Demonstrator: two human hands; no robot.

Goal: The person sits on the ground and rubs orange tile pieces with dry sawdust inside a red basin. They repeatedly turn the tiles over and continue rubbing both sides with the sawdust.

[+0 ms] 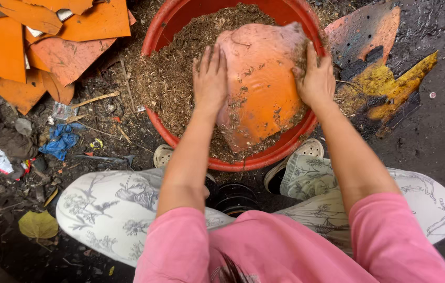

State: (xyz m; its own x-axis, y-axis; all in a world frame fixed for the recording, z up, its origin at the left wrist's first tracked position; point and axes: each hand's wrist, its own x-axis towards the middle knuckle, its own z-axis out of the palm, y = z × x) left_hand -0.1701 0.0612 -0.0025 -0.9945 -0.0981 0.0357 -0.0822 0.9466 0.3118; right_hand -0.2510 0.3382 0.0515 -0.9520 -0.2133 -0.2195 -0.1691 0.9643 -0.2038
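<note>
Soft, even daylight with faint shadows; the wet ground [437, 136] glints slightly; sharp focus, mild wide-angle stretch at edges.

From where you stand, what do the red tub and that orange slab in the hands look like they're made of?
Red tub: likely plastic, with a smooth moulded rim. Orange slab: seemingly a thin, stiff sheet, maybe plastic or coated board, matte and gritty. Both hands, left hand and right hand, grip its edges.

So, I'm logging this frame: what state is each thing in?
Red tub: filled with brown shredded material.
Orange slab: lying on the fill, gripped at both sides.
Left hand: flat on the slab's left edge.
Right hand: holding its right edge.
Orange sheets: broken, piled on the ground.
</note>
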